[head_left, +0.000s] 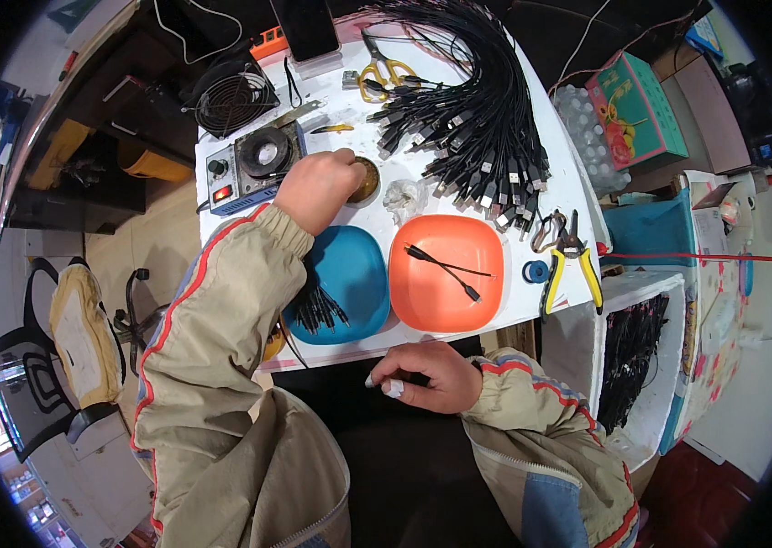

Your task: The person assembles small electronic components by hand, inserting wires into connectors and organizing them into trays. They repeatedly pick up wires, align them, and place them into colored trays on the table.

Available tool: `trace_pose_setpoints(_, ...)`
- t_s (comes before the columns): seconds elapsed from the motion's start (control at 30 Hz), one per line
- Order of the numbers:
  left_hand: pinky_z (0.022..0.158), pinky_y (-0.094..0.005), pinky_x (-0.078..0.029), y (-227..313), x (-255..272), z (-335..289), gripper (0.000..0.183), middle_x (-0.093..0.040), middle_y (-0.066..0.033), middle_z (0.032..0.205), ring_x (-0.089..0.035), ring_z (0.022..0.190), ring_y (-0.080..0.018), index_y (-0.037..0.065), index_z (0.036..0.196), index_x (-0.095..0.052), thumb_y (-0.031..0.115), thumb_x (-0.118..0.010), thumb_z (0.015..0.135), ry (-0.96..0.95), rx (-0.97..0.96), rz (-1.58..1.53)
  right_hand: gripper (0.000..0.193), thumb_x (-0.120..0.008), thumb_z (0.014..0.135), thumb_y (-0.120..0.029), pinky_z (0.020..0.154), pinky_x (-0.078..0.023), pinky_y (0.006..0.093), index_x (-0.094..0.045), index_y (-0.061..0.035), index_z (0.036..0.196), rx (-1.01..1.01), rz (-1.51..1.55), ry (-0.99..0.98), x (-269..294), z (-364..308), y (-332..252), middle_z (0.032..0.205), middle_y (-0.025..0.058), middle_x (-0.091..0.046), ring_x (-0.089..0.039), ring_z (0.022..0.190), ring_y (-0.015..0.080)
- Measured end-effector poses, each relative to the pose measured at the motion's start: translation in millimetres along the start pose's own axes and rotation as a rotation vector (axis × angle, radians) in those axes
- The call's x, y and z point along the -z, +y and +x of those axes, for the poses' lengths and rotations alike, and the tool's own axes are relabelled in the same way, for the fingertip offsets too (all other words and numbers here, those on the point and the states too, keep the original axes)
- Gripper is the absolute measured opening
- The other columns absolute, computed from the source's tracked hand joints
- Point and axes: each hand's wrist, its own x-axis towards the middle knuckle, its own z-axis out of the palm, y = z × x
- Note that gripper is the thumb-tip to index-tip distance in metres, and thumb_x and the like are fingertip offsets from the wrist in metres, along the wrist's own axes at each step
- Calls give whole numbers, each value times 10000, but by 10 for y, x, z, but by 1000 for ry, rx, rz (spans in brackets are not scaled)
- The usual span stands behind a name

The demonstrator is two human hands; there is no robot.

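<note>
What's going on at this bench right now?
A person sits at a white table cluttered with cable work. The left hand reaches to a small brass tin beside a soldering station. The right hand rests at the near table edge, fingers curled on something small I can't make out. One short cable lies in the orange tray; several lie in the blue tray. A big cable bundle fans out behind, with pliers at the right.

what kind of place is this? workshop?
Likely a small cable-assembly or soldering bench, perhaps home-run. Clues: a big bundle of black cables on the white table, a blue box with knob and red switch by the left hand, and yellow-handled pliers beside an orange tray.
</note>
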Motion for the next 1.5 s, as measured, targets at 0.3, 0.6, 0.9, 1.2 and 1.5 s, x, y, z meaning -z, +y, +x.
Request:
trace_pose_setpoints(0.3,676,-410,-506,-6,-96,48,88,-601,-134,822,-623,772,-327,40,832,-647,75,-612,760,48,98,-222,130,-570,900,-116,660,-470,288,-632,-47,992,15,24,4,51,5,46,869,59,-629,-597,730,174)
trace_pose_setpoints(0.6,637,-381,-486,85,372,-183,91,-589,-133,782,-599,726,-324,26,891,-661,63,-663,808,344,116,-426,120,-578,898,-99,656,-468,262,-633,-14,962,-88,173,69,-5,-102,-104,839,48,-651,-582,706,118)
trace_pose_setpoints(0.9,645,-398,-495,-420,694,-679,97,-591,-124,842,-616,758,-328,26,894,-643,47,-633,800,346,153,-123,109,-576,914,-88,679,-475,265,-628,-14,974,-82,128,18,-153,-122,-153,862,51,-642,-588,737,118)
trace_pose_setpoints(1.2,678,-401,-480,-778,602,-560,110,-550,-131,825,-597,799,-327,3,860,-623,19,-589,756,70,129,176,116,-581,914,-102,676,-463,252,-645,-9,943,-71,92,34,-173,-81,-110,819,44,-634,-584,723,119)
trace_pose_setpoints(1.5,716,-366,-529,-776,489,-339,58,-591,-104,836,-630,841,-277,32,758,-630,42,-589,718,-43,83,349,102,-580,885,-65,680,-478,276,-634,-18,958,-112,49,5,-39,-69,-12,873,67,-669,-612,755,146)
